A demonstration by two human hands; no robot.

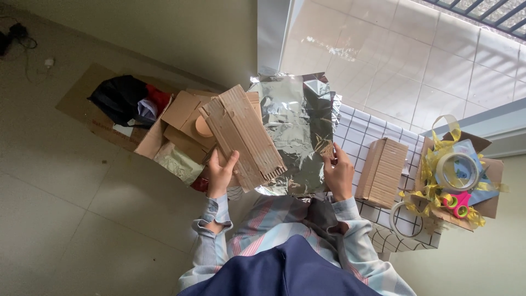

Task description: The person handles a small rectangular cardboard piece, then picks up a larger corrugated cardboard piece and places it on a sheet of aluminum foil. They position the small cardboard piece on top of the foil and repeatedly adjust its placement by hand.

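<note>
My left hand (220, 174) grips a flat piece of corrugated cardboard (244, 135) and holds it tilted above the floor, left of a crinkled sheet of silver foil (298, 129). The foil lies spread in front of me over the white grid-patterned surface (356, 131). On the foil's right edge my right hand (338, 174) pinches the sheet between fingers and thumb.
An open cardboard box (181, 123) of cardboard scraps stands at the left, with dark and red cloth (123, 98) beyond it. A small corrugated box (382, 171) sits right of the foil. Further right lie a tape roll (456, 171), yellow ribbon (433, 159) and pink-green scissors (457, 204).
</note>
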